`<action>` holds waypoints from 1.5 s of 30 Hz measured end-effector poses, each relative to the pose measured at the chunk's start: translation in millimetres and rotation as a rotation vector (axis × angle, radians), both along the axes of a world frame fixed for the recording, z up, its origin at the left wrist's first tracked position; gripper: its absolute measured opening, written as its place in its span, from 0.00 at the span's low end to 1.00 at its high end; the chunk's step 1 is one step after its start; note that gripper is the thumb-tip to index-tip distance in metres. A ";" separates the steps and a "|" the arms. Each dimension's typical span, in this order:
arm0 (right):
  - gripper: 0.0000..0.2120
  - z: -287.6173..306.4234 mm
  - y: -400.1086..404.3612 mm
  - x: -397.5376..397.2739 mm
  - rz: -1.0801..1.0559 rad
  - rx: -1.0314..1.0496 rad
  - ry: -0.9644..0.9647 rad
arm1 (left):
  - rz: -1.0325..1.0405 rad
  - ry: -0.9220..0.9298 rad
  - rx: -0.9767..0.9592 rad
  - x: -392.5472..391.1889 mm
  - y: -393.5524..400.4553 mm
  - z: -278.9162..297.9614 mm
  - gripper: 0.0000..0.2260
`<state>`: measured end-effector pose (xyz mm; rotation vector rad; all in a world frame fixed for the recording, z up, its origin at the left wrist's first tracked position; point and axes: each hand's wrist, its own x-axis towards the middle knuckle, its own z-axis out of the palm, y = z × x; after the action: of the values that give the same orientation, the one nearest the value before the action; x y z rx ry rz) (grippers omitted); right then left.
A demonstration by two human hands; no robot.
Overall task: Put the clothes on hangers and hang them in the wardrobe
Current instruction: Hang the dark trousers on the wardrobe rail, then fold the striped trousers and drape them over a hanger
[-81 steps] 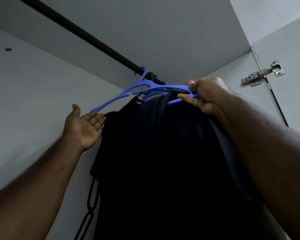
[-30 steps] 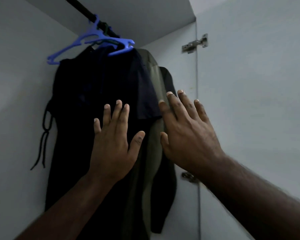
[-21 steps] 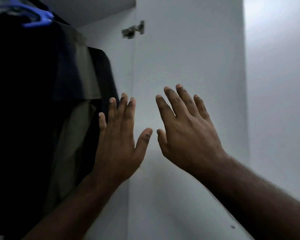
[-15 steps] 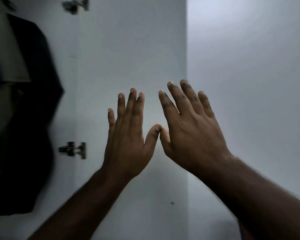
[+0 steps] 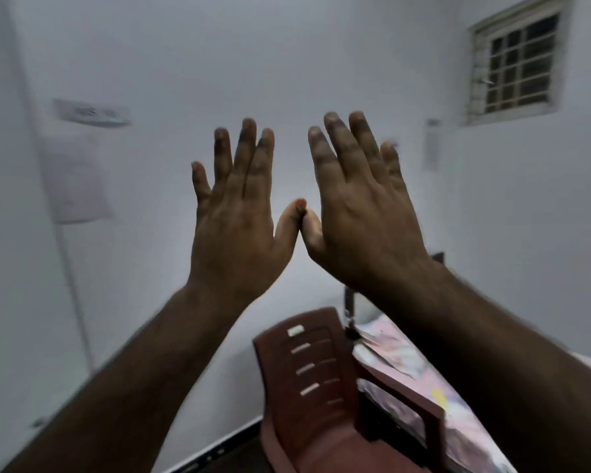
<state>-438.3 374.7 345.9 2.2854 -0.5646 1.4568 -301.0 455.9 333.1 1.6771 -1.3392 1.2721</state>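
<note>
- Since 0.5 s ago the view has swung off the wardrobe interior: the door hinges and the dark hanging garments have gone out of frame, and a room wall, window and chair now fill the background.
- Since 2.7 s ago the right hand has let go of the blue hanger; neither hanger nor clothes show in the present view, so their position relative to the fingers cannot be told.
- Left hand [image 5: 234, 230]: raised, back toward the camera, fingers straight and slightly spread, holding nothing.
- Right hand [image 5: 359, 216]: raised likewise at 3 o'clock from the left hand, fingers straight, holding nothing.
- Thumb tips of the two hands touch between them, as they did 0.5 s ago.
- Both forearms bare, entering from 7 o'clock and 5 o'clock.
- Maroon plastic chair [image 5: 307, 380]: at 6 o'clock below the hands, slotted backrest facing the camera.
- Bed with patterned pink sheet [image 5: 400, 363]: just beside the chair at its 3 o'clock, partly hidden by the right forearm.
- Barred window [image 5: 516, 59]: high on the wall at 1 o'clock.
- White wall [image 5: 185, 63]: behind the hands; a blurred pale fixture [image 5: 93, 112] at 10 o'clock, detail not legible.
- Frame motion-blurred throughout.
</note>
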 end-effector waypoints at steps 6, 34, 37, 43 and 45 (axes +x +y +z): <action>0.37 -28.2 -82.3 -45.8 -0.263 0.060 -0.003 | -0.271 0.032 0.043 -38.3 -117.3 -26.9 0.33; 0.34 -227.8 -512.8 -293.9 -0.847 0.509 0.141 | -0.841 0.305 0.513 -293.0 -614.8 -243.6 0.29; 0.33 -265.3 -567.1 -290.4 -0.859 0.616 0.169 | -0.823 0.330 0.625 -296.0 -670.8 -280.7 0.29; 0.33 -333.2 -644.2 -317.3 -0.929 0.897 0.214 | -0.830 0.302 0.868 -333.1 -751.3 -344.1 0.28; 0.33 -350.5 -659.9 -336.1 -0.961 0.963 0.235 | -0.839 0.282 0.943 -352.5 -770.5 -359.7 0.28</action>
<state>-774.3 -285.2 -4.6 2.0771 -2.2258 0.4290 -653.5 -314.6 -26.6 1.4117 -2.2728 -0.1251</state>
